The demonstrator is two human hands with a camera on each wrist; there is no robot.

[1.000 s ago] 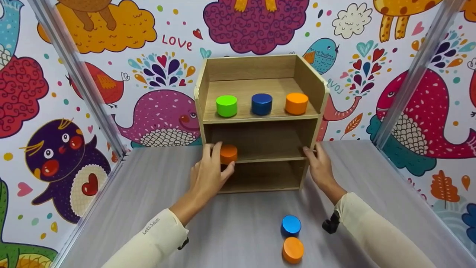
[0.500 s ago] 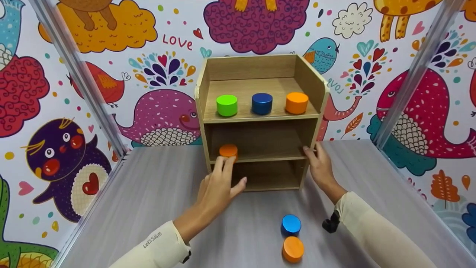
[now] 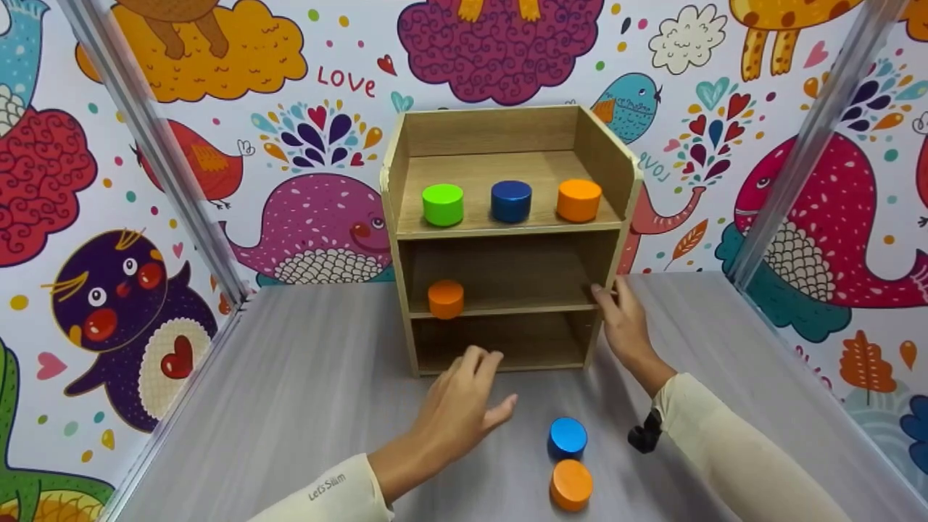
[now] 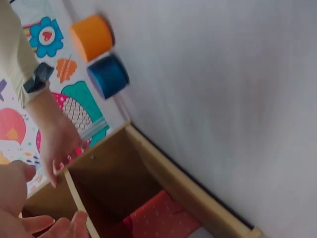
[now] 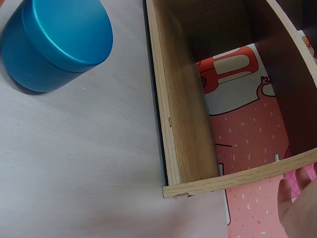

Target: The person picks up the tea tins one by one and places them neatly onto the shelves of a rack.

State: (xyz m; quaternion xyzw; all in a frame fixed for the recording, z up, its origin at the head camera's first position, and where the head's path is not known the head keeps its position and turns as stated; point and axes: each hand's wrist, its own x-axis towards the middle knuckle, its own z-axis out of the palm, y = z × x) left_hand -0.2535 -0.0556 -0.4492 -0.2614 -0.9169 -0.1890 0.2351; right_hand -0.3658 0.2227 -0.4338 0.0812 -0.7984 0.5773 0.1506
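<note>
My left hand [image 3: 464, 406] hovers in front of the wooden shelf [image 3: 500, 230], fingers loosely bent and nothing in them. At the shelf's right side, my right hand [image 3: 625, 326] holds the side panel, thumb at the front edge and fingers along the outside. An orange tin [image 3: 446, 299] sits at the left end of the middle shelf. Green [image 3: 443, 205], dark blue [image 3: 511, 201] and orange tins [image 3: 578, 200] line the top. On the table, a blue lidded tin [image 5: 54, 44] stands just behind another orange tin [image 3: 571, 485].
The grey table [image 3: 290, 362] runs between patterned walls with metal corner posts [image 3: 812, 145]. The shelf stands near the back wall. Its lowest compartment [image 3: 515, 348] lies behind my left fingertips in the head view.
My left hand has let go of the orange tin on the middle shelf and moved down and right, towards the tins on the table. The right hand has stayed at the panel.
</note>
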